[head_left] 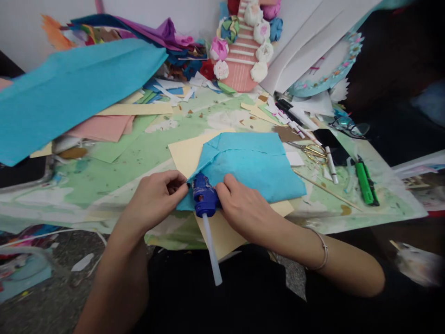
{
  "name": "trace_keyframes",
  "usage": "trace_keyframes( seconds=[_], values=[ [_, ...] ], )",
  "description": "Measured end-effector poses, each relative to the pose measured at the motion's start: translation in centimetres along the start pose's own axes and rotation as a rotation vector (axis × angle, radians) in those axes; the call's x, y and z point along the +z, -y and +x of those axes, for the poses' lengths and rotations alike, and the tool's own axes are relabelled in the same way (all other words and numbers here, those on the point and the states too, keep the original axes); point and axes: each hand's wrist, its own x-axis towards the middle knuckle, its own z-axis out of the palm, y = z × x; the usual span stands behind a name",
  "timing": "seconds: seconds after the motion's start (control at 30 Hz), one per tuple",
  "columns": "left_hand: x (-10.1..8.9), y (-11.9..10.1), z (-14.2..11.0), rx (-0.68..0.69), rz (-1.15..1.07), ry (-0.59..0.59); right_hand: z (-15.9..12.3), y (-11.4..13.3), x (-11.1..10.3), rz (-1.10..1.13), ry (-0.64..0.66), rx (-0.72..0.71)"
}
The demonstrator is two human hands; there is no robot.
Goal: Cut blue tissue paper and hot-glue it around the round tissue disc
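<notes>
A blue glue gun [206, 197] lies in the grip of my right hand [243, 206], its back end toward me and a whitish glue stick [212, 250] poking out of it. Its front part points at the folded turquoise paper [248, 157], and the nozzle is hidden there. With thumb and forefinger pinched, my left hand [160, 197] holds the paper's left edge beside the gun. Cream-coloured sheets [186, 148] lie under the turquoise paper and stick out at its left and front.
A large turquoise sheet [79, 88] covers the table's left side, over paper scraps and a phone. Scissors [313, 150], a green cutter [364, 181], a wooden stick [328, 191] and eyeglasses [349, 126] lie at right. A pink guitar shape with paper flowers [243, 51] stands behind.
</notes>
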Motion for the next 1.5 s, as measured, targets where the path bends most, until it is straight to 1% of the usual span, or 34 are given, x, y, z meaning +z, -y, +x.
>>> trace_keyframes(
  seconds=[0.23, 0.6, 1.1, 1.27, 1.5],
  values=[
    [0.1, 0.5, 0.2, -0.027, -0.024, 0.002, -0.2, 0.3, 0.0, -0.010, 0.005, -0.007],
    [0.2, 0.0, -0.1, -0.042, -0.007, -0.024, -1.2, 0.1, -0.2, 0.008, -0.009, -0.067],
    [0.2, 0.2, 0.0, -0.032, -0.024, -0.036, -2.8, -0.1, -0.1, 0.048, -0.008, -0.028],
    [0.3, 0.1, 0.0, -0.031, -0.017, -0.040, -3.4, -0.2, -0.3, 0.071, 0.003, -0.055],
    [0.3, 0.0, 0.1, -0.043, -0.021, -0.039, -4.2, -0.2, -0.3, 0.087, 0.008, -0.039]
  ],
)
